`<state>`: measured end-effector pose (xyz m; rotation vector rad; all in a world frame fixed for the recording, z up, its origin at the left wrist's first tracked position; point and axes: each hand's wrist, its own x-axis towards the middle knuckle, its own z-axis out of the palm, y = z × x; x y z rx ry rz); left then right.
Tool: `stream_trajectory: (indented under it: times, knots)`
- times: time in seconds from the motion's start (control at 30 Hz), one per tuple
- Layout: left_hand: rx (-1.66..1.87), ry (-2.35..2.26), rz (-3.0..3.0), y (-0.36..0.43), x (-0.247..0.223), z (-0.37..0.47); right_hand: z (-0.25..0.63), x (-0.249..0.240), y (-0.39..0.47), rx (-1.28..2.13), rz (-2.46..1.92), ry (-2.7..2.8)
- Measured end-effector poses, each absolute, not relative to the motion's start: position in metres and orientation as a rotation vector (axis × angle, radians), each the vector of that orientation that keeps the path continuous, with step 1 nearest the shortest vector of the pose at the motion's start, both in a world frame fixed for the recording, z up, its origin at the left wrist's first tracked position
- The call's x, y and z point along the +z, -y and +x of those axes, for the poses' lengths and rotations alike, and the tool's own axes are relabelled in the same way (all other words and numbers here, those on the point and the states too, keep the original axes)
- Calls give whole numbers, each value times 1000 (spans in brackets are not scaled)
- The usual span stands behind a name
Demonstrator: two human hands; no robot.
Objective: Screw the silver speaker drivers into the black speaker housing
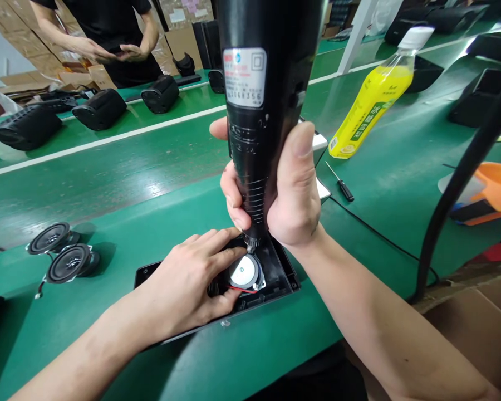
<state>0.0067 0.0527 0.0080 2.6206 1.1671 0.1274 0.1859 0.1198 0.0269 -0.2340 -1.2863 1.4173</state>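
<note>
Speaker [241, 271] and black case [281, 270] are best kept still by the left hand [190, 278], its thumb and fingers spread around the speaker, which is seated inside the case. The power screwdriver [261, 145], its tip brought to the speaker's far edge, is probably best pressed straight and evenly. It is gripped nearly upright by the right hand [294, 184], thumb laid along its side. Beyond, a yellow bottle [367, 108] is seen.
</note>
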Motion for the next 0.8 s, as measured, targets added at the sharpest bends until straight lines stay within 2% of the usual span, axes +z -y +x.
stream_trajectory:
  times: [0.57, 0.8]
  knots:
    - [125, -1141, 2606, -50, 16, 8, 187, 18, -112, 1553, -138, 1292]
    - [129, -1125, 2633, -53, 13, 8, 182, 4, -118, 1508, -43, 1348]
